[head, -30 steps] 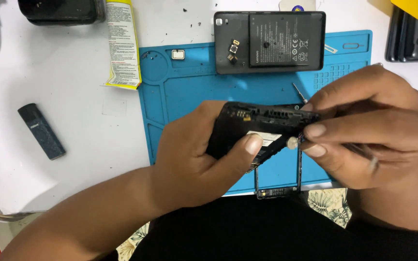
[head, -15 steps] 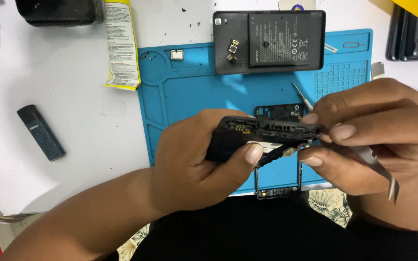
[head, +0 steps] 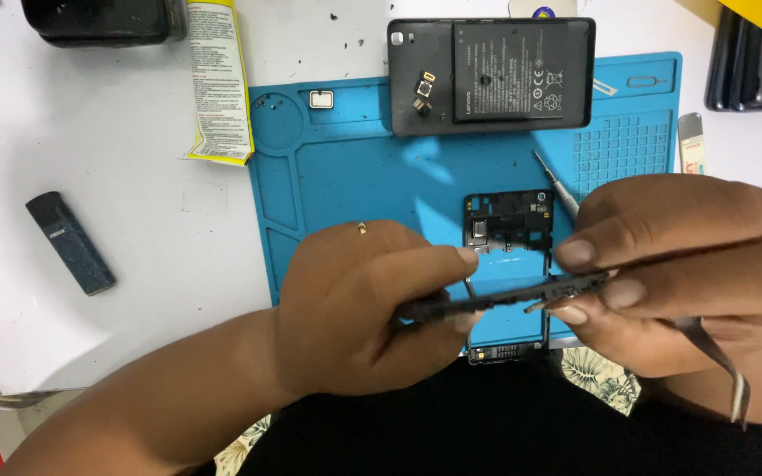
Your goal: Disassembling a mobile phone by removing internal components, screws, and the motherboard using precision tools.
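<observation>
Black circuit board (head: 509, 295) pinched edge-on between both hands (head: 359, 313), right hand (head: 690, 264) also gripping tweezers (head: 716, 353); steady, gentle pressure suits it.

An opened phone with its battery exposed (head: 491, 75) is laid across the far edge of the blue repair mat (head: 346, 185). A yellow glue tube (head: 219, 84) is placed off the mat's left edge, and a small dark rectangular device (head: 70, 242) further left on the white table (head: 90, 159).

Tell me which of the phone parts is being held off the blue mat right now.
The thin dark circuit board, seen edge-on, pinched between left hand and right hand. The black frame and battery-fitted phone body lie flat.
</observation>
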